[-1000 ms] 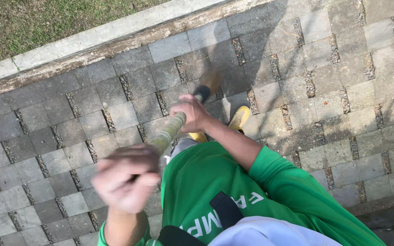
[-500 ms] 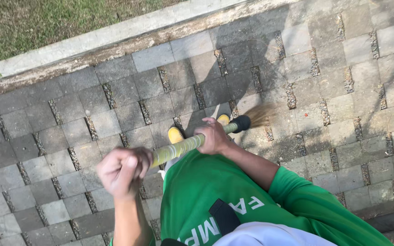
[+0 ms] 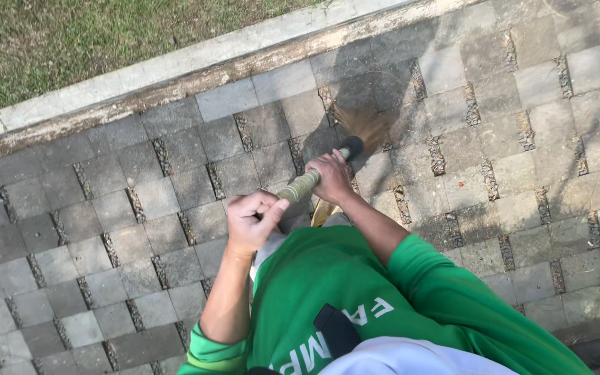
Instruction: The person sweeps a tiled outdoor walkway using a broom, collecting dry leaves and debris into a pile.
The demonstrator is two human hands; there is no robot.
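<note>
Both hands grip the broom (image 3: pixel 305 184), held slanting over the paving (image 3: pixel 175 180): left hand (image 3: pixel 251 221) fingers curl tight at the handle's top, right hand (image 3: pixel 332 177) clamps lower, near the bristles (image 3: pixel 369 121). It looks light, with a stiff handle and springy bristles.

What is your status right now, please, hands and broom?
Left hand shut on broom handle's top end. Right hand shut lower, near the bristles. Bristles on the pavers by the kerb. Nothing in the way.
</note>
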